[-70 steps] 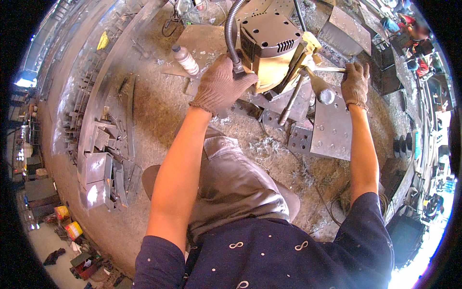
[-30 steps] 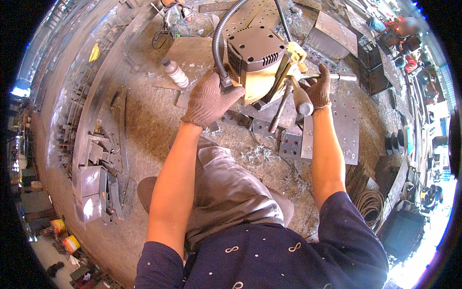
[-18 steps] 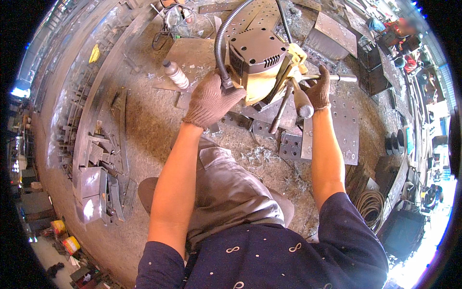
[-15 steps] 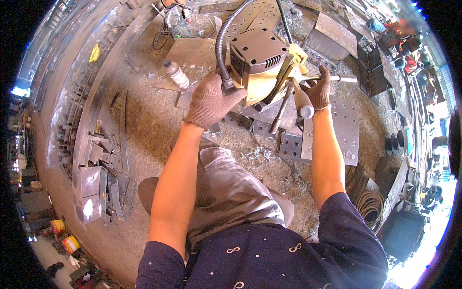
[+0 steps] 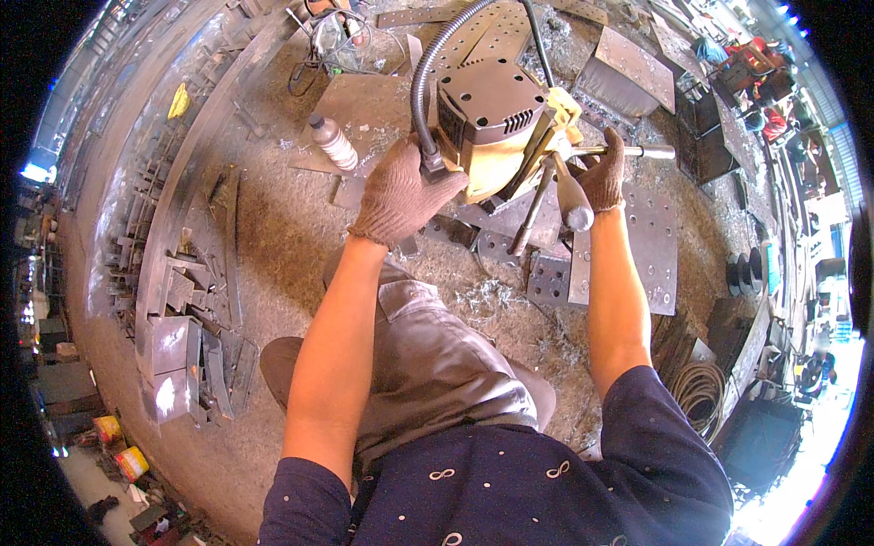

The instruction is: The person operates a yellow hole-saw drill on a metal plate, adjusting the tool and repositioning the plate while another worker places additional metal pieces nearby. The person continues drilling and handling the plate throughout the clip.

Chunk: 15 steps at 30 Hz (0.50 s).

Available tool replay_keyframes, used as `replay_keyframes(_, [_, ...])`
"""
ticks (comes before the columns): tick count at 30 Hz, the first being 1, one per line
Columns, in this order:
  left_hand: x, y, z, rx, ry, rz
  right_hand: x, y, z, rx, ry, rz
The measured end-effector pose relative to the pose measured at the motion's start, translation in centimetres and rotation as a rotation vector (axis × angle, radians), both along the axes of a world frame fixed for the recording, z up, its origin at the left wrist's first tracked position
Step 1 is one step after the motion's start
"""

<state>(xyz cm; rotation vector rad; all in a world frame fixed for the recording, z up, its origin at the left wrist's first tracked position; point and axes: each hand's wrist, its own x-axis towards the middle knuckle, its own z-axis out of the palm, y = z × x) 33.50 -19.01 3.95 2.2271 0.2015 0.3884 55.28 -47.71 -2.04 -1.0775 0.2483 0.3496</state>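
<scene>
Our yellow-and-brown machine (image 5: 492,118) stands between both hands' fingers. We judge work under way: the plate (image 5: 651,241) near the right fingers already has holes; what remains, we cannot tell. Our left hand (image 5: 401,193) rests, thumb extended, at the conduit's (image 5: 420,86) base, grip unclear. Our right hand's (image 5: 605,180) fingers curl loosely at the handle bar (image 5: 648,151), hold uncertain.

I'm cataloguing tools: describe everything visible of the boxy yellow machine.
The boxy yellow machine stands over grey metal plates, base mostly hidden. Its brown, plastic-looking top has holes and slots. A dark corrugated hose meets its left side, where the brown-gloved left hand rests; metallic rod handles fan from its right, the gloved right hand among them.
</scene>
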Motion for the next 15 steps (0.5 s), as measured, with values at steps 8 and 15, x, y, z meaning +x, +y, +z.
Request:
replay_keyframes(8, [-0.7, 0.0, 0.6, 0.016, 0.050, 0.046, 0.2, 0.1, -1.3, 0.076, 0.014, 0.063])
replay_keyframes(15, [-0.1, -1.9, 1.1, -0.142, -0.102, -0.009, 1.8, -2.9, 0.0, -0.251, -0.011, -0.043])
